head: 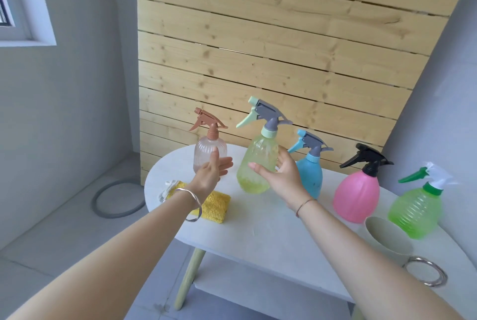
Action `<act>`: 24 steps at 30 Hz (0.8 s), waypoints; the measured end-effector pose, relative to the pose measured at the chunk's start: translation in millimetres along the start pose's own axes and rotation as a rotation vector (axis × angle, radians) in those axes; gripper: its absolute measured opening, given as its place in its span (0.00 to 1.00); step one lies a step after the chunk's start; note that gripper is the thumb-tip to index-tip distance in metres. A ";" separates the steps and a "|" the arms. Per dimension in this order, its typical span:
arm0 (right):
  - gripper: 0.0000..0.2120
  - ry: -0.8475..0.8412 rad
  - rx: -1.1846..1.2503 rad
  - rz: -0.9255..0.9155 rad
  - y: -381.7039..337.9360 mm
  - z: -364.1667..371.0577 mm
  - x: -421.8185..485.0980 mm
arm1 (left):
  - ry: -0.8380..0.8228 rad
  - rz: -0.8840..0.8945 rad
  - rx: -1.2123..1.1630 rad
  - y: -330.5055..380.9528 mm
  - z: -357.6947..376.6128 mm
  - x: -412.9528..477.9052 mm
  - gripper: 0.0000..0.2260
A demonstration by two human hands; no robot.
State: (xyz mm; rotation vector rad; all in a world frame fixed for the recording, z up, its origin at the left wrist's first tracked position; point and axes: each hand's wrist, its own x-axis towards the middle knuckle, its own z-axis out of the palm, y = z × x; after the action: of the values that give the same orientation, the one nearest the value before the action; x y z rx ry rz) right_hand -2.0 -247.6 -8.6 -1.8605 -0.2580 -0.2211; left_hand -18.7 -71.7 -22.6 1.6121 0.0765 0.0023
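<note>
Two things sit nearest me on the surface: a mug at four o'clock, a yellow cloth at nine. Beyond, my right hand, spread and gripping nothing, flanks the yellow-green bottle at twelve, seemingly to grasp it. My left hand, equally empty, hovers before the clear pink bottle at eleven.

White table: spray bottles, cloth, mug.
</note>
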 end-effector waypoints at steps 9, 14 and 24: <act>0.26 -0.114 0.064 0.116 40.1 16.2 58.1 | -0.038 -0.119 -0.021 -14.3 15.9 36.8 0.35; 0.28 -0.130 0.056 0.122 48.4 19.8 65.3 | -0.049 -0.144 -0.060 -21.0 14.4 45.5 0.36; 0.28 -0.028 -0.006 0.116 54.4 17.8 57.6 | -0.085 -0.120 -0.018 -23.1 20.8 45.0 0.37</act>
State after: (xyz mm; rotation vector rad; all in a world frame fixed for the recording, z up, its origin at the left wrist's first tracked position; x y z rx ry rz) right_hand 69.3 -242.6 -47.4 -1.8789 -0.1688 -0.1162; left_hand 26.1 -89.3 -48.6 1.5858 0.1069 -0.1572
